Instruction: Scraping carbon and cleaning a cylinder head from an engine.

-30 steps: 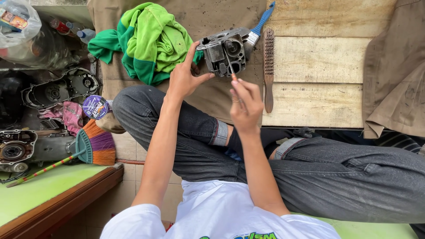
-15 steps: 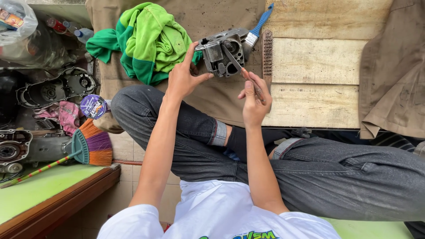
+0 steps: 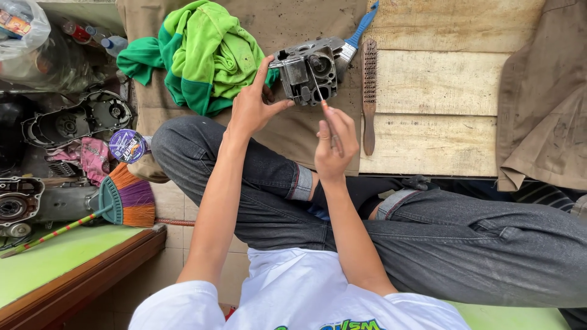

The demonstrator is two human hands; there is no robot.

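The left hand (image 3: 252, 107) holds a grey metal engine part (image 3: 307, 70) up over the cloth-covered boards, thumb and fingers clamped on its left side, so the part sits just right of and a little beyond the palm. The part's open face, with a round bore and square recesses, is turned toward the person.

The right hand (image 3: 333, 143) is just near of the part, its fingers pressed together around a thin tool (image 3: 327, 119). The tool runs up from the fingertips, and its tip meets the lower right edge of the part. What kind of tool it is cannot be told.

Just left of the left hand lies a bundled green cloth (image 3: 205, 52). Behind the part, to the far right, a blue-handled paintbrush (image 3: 358, 33) pokes out, touching or nearly touching it. A wire brush (image 3: 369, 91) with a wooden handle lies lengthwise on the boards just right of the part.

The person sits cross-legged in dark jeans. At far left, well apart from the hands, are a small broom (image 3: 122, 198), a round purple tin (image 3: 127, 145) and a dark engine cover (image 3: 76, 119).
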